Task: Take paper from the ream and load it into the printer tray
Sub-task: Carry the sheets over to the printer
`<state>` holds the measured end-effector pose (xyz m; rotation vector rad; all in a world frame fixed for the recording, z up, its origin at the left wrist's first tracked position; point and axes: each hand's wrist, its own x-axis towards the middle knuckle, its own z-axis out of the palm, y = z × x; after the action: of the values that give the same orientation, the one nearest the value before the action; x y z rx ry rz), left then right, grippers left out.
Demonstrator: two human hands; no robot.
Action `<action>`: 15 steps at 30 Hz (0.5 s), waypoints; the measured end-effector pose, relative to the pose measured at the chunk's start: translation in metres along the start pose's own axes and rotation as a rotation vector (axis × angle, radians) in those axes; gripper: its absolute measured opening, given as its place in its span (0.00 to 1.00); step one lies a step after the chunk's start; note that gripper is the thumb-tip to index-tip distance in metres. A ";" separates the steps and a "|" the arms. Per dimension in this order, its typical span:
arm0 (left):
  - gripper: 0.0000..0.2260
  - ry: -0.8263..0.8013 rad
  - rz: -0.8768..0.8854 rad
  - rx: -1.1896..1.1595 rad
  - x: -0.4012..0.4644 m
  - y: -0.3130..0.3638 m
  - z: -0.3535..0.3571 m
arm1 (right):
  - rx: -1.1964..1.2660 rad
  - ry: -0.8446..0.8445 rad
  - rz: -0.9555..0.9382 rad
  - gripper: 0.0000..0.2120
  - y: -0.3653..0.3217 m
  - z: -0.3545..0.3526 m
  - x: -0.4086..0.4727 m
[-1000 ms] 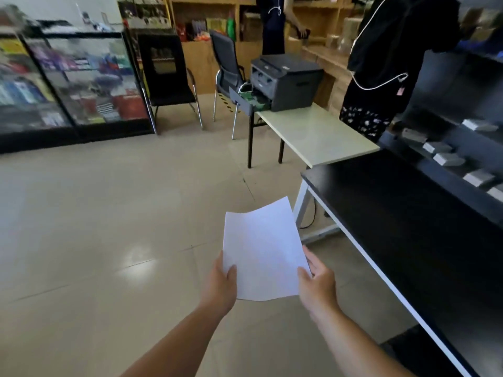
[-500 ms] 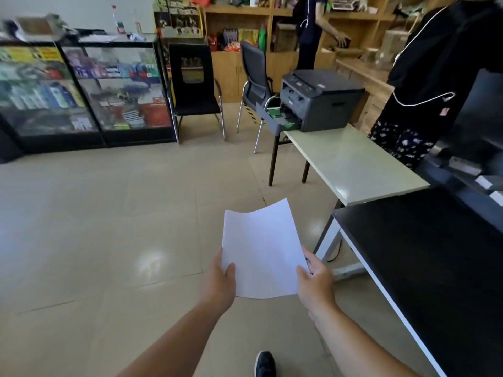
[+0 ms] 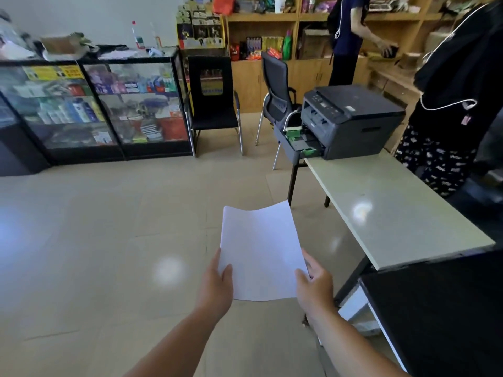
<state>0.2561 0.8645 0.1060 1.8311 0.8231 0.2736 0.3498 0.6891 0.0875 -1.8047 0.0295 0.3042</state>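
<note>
I hold white paper [image 3: 258, 248] flat in front of me over the floor. My left hand [image 3: 217, 284] grips its near left edge and my right hand [image 3: 315, 281] grips its near right edge. Ahead to the right a dark grey printer [image 3: 356, 118] stands on the far end of a pale table [image 3: 394, 213]. Its paper tray [image 3: 296, 140] is pulled out toward the left, with green guides showing inside. The ream is not in view.
A black desk [image 3: 441, 308] fills the lower right. A person in black [image 3: 457, 91] stands behind the pale table, another at the wooden shelves [image 3: 351, 39]. Two chairs [image 3: 215, 104] stand left of the printer, beside glass display cases [image 3: 95, 104]. Tiled floor [image 3: 95, 240] lies open ahead.
The view has moved forward and tilted up; the printer and pale table are closer and larger. Both hands keep the same hold on the paper.
</note>
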 end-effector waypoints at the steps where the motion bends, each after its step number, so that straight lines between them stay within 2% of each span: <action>1: 0.22 0.005 -0.008 -0.006 0.013 0.003 0.001 | -0.001 -0.005 -0.002 0.27 -0.001 0.005 0.014; 7: 0.22 0.016 -0.051 -0.019 0.102 0.010 0.008 | -0.018 -0.014 0.033 0.27 -0.015 0.045 0.098; 15: 0.21 -0.012 -0.041 -0.036 0.246 0.029 -0.004 | -0.020 0.000 0.027 0.27 -0.066 0.115 0.211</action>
<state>0.4467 1.0211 0.0872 1.7790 0.8418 0.2495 0.5431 0.8457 0.0785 -1.8254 0.0511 0.3242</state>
